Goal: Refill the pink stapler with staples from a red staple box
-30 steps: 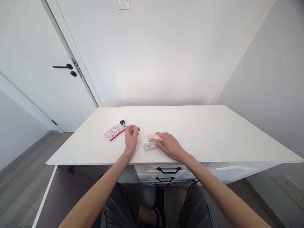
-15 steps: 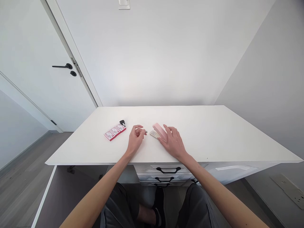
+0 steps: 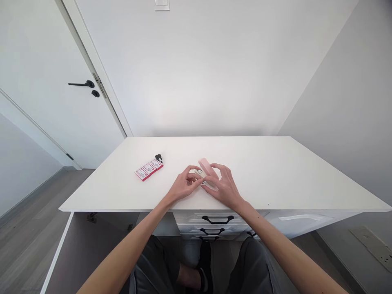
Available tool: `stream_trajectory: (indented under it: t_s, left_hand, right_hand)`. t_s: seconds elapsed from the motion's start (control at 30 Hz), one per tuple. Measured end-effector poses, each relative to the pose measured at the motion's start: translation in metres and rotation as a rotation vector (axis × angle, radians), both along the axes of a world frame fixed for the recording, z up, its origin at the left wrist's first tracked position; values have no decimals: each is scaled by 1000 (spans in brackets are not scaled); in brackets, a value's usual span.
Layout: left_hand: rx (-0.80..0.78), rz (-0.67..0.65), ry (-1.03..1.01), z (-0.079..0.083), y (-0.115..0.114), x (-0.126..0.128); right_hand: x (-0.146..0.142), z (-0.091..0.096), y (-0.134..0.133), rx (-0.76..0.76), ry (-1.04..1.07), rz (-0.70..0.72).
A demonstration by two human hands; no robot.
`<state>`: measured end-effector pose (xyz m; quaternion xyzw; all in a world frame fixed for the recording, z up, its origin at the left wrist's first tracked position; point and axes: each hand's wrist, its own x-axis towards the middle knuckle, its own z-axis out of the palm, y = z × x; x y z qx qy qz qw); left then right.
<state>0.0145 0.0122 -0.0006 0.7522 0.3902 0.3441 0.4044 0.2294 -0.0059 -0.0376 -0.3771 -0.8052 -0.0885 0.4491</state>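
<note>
A pale wall point(image 3: 214, 73) rises at the far side of the room, and a white door point(image 3: 39, 81) with a black handle point(image 3: 79, 84) fills the far left. Against the wall stands a long white cabinet point(image 3: 266, 171), its top wide and flat. Below its near edge, a stack of drawers point(image 3: 190, 218) sits around the middle, above the person's dark-trousered legs point(image 3: 159, 265).

Both forearms reach over the near edge, and the hands meet just left of the middle. The right hand point(image 3: 225, 185) curves around the stapler, holding it, forefinger against its upper arm and thumb near the other hand's fingertips. The left hand point(image 3: 183, 184) comes in from the left with its fingers narrowed toward the stapler's near side; I cannot tell whether they pinch anything.

To the left, well apart from the hands, red-and-white boxes point(image 3: 149, 170) lie in a slanting row. The stapler point(image 3: 206, 165) is between the hands on the cabinet top, pink upper arm tilted up from its pale base. A small black thing point(image 3: 158, 157) lies by the far right end of the boxes.
</note>
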Motion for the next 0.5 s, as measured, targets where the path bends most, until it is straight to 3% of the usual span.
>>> stream_trajectory:
  t_s: [0.13,0.23,0.37,0.5]
  left_hand:
    - [10,-19,33,-2,2,1]
    - [89,49,75,-5,3,1]
    - [446,176,255,-13,1,3]
    - [799,20,498,-16,-5,11]
  right_hand:
    - [0,-3,1,-6,16,-2]
    - [1,-5,2,-31,74,-31]
    - [4,-5,3,-119,289,-112]
    - [10,-4,7,-209,569,-220]
